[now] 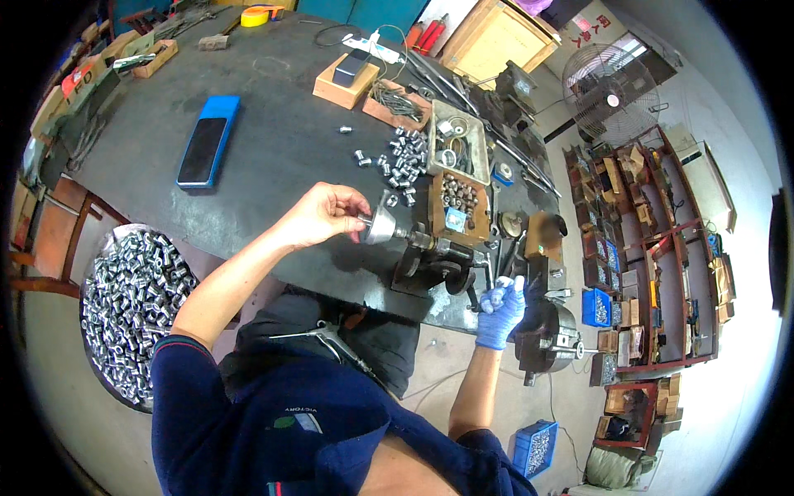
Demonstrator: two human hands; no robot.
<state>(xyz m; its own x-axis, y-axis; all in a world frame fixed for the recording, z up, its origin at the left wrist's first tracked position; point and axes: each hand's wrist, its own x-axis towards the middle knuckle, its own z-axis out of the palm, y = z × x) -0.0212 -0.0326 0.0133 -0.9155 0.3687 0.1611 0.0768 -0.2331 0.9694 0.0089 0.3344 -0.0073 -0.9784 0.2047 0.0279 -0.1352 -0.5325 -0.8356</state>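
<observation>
My bare left hand [327, 217] is closed at the tip of a bench-mounted spindle tool, its fingertips pinching a thin metal rod [364, 219] in front of a silver cone-shaped disc [381, 225]. Behind the disc, the shaft runs into a dark metal fixture [438, 269] at the bench's near edge. My right hand [501, 312], in a blue glove with pale fingertips, is closed beside the fixture's crank end; what lies in its fingers cannot be made out. Loose shiny metal fittings [405, 157] are heaped beyond my left hand.
A wooden box of fittings [459, 202] and a grey tray [475, 140] stand behind the fixture. A bench vise [546, 335] is at the right. A large tub of fittings [136, 306] stands at the left. A blue phone-like device [208, 142] lies on the dark bench.
</observation>
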